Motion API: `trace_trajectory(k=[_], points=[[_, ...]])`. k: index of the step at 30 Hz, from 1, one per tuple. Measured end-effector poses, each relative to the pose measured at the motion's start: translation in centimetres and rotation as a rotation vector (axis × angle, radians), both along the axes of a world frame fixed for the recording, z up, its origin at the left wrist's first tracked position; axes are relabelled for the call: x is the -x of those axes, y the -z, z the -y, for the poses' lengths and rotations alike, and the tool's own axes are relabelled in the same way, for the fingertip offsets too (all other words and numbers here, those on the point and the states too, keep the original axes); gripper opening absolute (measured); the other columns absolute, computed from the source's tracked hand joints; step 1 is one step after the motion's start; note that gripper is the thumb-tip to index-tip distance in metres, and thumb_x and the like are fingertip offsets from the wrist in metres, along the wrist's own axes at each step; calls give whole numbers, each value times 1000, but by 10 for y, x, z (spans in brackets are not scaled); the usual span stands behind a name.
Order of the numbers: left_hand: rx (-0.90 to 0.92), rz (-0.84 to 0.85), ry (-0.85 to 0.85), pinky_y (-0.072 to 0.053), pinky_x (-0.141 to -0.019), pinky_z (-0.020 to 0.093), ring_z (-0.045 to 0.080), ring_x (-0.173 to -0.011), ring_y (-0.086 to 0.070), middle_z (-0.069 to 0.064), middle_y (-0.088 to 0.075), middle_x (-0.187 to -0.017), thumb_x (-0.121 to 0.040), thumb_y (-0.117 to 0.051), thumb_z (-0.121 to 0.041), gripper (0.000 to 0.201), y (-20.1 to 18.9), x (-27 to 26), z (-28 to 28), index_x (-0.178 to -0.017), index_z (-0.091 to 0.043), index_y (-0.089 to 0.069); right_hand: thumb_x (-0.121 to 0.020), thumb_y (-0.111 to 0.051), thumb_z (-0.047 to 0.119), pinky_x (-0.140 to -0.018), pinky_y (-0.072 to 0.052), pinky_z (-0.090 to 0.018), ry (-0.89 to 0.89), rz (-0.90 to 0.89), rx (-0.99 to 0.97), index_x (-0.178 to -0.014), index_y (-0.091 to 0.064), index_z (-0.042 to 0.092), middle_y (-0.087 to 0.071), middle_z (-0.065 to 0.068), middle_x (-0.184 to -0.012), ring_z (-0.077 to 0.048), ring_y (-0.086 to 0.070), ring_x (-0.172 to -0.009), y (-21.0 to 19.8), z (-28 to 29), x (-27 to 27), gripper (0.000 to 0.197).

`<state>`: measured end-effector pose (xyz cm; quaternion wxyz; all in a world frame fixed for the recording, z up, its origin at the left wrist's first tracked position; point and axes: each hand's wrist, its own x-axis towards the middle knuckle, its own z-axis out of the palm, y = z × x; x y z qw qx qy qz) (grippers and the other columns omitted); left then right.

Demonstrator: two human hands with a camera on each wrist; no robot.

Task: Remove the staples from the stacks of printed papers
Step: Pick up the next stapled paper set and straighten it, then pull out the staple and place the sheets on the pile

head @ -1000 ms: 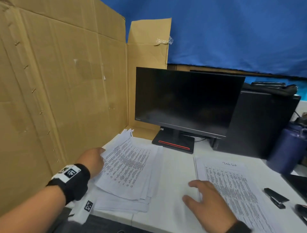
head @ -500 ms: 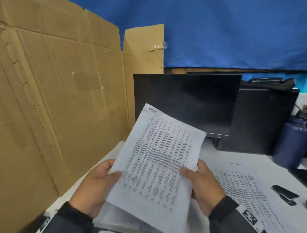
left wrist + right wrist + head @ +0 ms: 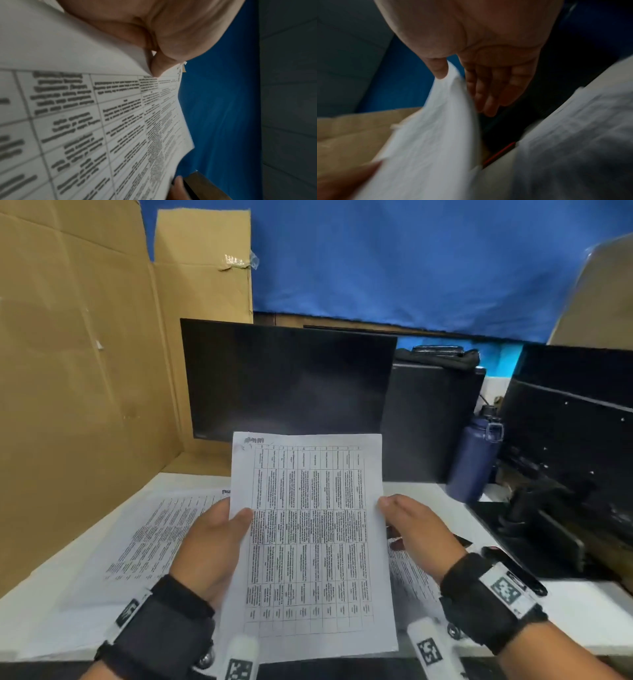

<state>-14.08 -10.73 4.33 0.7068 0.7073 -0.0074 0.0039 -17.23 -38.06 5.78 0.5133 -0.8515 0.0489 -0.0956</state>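
Two hands raise a white printed sheet with a ruled table (image 3: 310,539) above the white surface (image 3: 51,594): left hand (image 3: 209,546) at nine o'clock, thumb pinching its edge; right hand (image 3: 416,529) at three o'clock, fingers (image 3: 488,92) pressed together behind it

White printed paper sheaf (image 3: 313,542) held upright between left hand (image 3: 209,546) and right hand (image 3: 416,534), black flat monitor (image 3: 287,378) behind, loose printed sheets (image 3: 150,529) on white desk (image 3: 51,587) below-left, tall blue metal bottle (image 3: 474,455) right of monitor.
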Motion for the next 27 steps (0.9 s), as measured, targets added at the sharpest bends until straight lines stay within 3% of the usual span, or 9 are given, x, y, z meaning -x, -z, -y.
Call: trace_trajectory(k=[2,6,9,12,14,17,20,23,27], points=[[-44,-21,12,-51,-105,52,18,-110,-72,-11,-79,-111,-105,-51,-22,25,2,1,3,-114,-29,-73,-101,-49,36,-88,-50,-38,167,-87,249,-99,-66,16,-71,-3,-101,-26,-65,-96,15,45,-23,26],[-82,-60,92,-54,-103,52,22,-105,-75,-3,-80,-108,-105,-49,-14,29,2,7,11,-115,-26,-74,-97,-50,34,-108,-42,-35,289,-421,771,-138,-51,18,-55,-12,-142,-31,-54,-128,58,119,-65,44],[-81,-70,171,-54,-102,51,24,-105,-76,3,-80,-109,-106,-48,-9,30,4,13,15,-117,-20,-74,-99,-46,31,-107,-40,-29,247,-490,895,-132,-54,14,-59,-11,-140,-27,-55,-128,75,132,-69,38],[-65,-76,199,-55,-101,47,24,-106,-75,3,-80,-109,-105,-49,-8,28,10,16,13,-115,-18,-73,-96,-51,29,-96,-45,-28,299,-475,857,-111,-53,16,-65,-11,-127,-28,-61,-117,81,131,-65,20],[-69,-95,226,-54,-102,46,22,-108,-74,2,-80,-111,-105,-48,-7,28,16,19,12,-116,-17,-73,-95,-55,27,-95,-46,-30,313,-491,778,-118,-51,13,-64,-13,-129,-29,-61,-117,77,130,-61,27],[-110,-95,280,-54,-104,46,19,-106,-75,0,-80,-111,-105,-48,-9,29,21,23,16,-117,-19,-73,-93,-61,12,-72,-46,-29,383,-329,365,-129,-54,5,-67,-15,-105,-27,-62,-85,53,120,-43,37],[-146,-88,312,-56,-101,44,19,-104,-76,0,-80,-109,-105,-48,-9,29,23,26,23,-116,-19,-73,-92,-54,-1,-47,-40,-22,435,9,-1,-104,-69,15,-66,-20,-76,-25,-53,-56,22,105,-3,25],[-188,-56,367,-54,-104,46,18,-106,-75,-2,-79,-112,-105,-48,-10,29,26,31,30,-116,-20,-73,-90,-54,0,-56,-46,-31,410,208,-59,-85,-65,23,-69,-16,-81,-26,-58,-64,-7,76,37,26],[-310,51,468,-53,-103,38,8,-104,-74,-10,-79,-110,-106,-48,-14,26,28,42,40,-113,-23,-72,-89,-67,23,-61,-51,-31,158,218,181,-90,-69,39,-65,2,-76,-13,-60,-63,-16,30,73,17]])
